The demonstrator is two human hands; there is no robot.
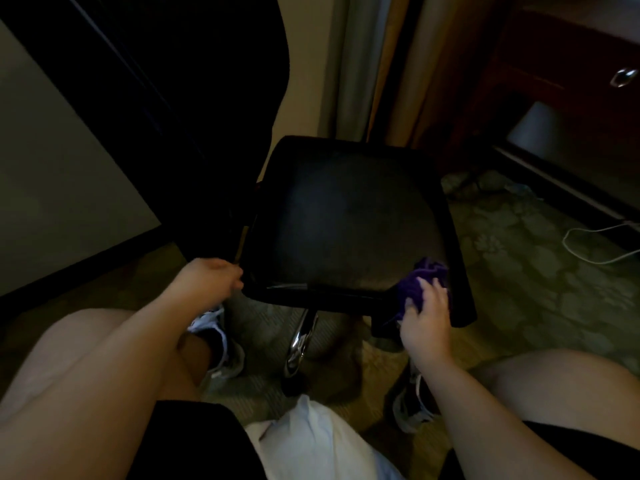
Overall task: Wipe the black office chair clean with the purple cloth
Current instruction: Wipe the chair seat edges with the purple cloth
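Dim room, carpet (536, 258) underfoot: chair (346, 216) wipe in progress.
Left hand (211, 278) grips chair's near-left corner; right hand (427, 311) presses cloth (420, 284) flat-fingered at near-right; seat probably next.

The room is dim and I cannot tell where the light comes from. My brightest areas are the bare arms low in view and the pale curtain (349, 64). The chair (346, 216) shows a dull grey sheen mid-seat, while its back sinks into flat black. Small glints sit on the chrome leg (299, 344) and the drawer handle (623, 77). The purple cloth (419, 285) keeps its colour, though dark. Straight lines bow toward the edges, and everything looks soft and slightly smeared.
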